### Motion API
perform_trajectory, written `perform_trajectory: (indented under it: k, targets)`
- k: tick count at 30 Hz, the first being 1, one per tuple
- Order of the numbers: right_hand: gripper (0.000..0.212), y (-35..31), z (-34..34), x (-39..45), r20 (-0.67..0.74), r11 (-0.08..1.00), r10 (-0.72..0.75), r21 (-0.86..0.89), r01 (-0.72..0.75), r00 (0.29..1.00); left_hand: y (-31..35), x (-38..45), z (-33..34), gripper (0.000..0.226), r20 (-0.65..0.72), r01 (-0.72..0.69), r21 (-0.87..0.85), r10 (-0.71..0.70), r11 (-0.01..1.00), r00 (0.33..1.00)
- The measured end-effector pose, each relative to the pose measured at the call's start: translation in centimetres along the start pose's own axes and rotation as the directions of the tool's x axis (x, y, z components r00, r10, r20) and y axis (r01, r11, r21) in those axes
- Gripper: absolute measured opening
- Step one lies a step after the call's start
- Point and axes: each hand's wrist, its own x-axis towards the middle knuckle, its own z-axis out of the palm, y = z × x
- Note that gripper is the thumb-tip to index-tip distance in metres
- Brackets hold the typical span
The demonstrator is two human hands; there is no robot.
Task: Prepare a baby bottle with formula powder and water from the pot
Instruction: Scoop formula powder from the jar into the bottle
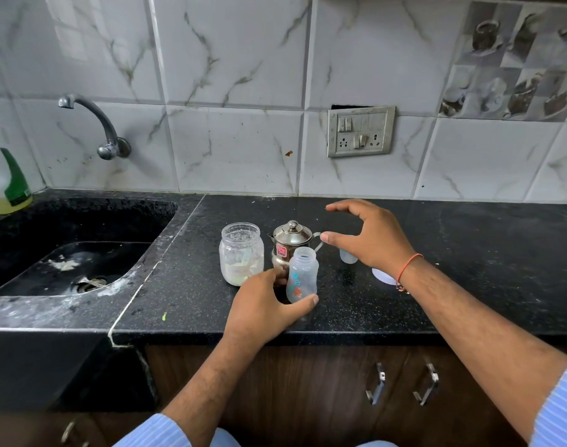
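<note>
An uncapped clear baby bottle with coloured prints stands upright on the black counter. My left hand grips its lower part from the left. Behind it stands a small lidded steel pot, and left of that an open glass jar with pale powder at the bottom. My right hand hovers with fingers spread just right of the pot, above a small clear bottle cap. A white lid lies flat near my right wrist, partly hidden by it.
A black sink lies to the left with a wall tap above it. A green-capped soap bottle stands at the far left. A switch panel is on the tiled wall. Cabinet handles sit below the counter edge.
</note>
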Motion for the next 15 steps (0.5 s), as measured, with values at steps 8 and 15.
perform_trajectory:
  k: [8,15]
  targets:
    - [0.025,-4.3,2.2,1.3,0.110,0.994,-0.106,0.045,0.101,0.988,-3.5,-2.0,-3.4,0.046,-0.392,0.027,-0.060,-0.048,0.998,0.919]
    - [0.012,-7.1,5.9,3.7,0.237,0.982,-0.174,-0.033,0.187,0.956,-6.1,2.2,-5.8,0.142,-0.181,0.260,-0.102,-0.275,0.960,0.944]
